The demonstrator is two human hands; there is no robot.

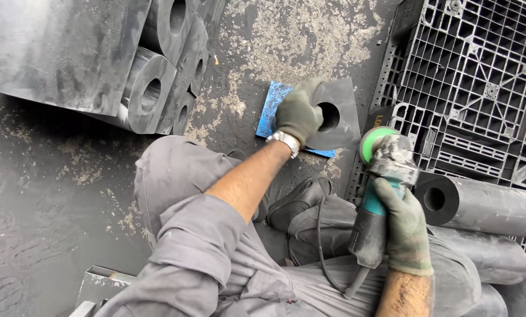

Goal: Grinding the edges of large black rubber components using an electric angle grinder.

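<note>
My left hand (298, 113), in a green-grey glove with a metal watch at the wrist, grips the left edge of a dark grey square rubber block (340, 114) with a round hole through its middle. The block rests on a blue mat (270, 104) on the dirty floor. My right hand (405, 226), also gloved, is closed round the body of a teal and grey angle grinder (376, 202). The grinder's dusty head with a green disc points toward the block, just to its right and slightly nearer me. Its black cable hangs over my lap.
A stack of large dark rubber blocks with holes (151, 88) lies at the upper left. A black plastic grid pallet (474, 88) fills the upper right. Dark rubber cylinders (486, 205) lie at the right. My shoe (301, 202) rests below the mat. A metal tray edge (101, 285) shows at bottom left.
</note>
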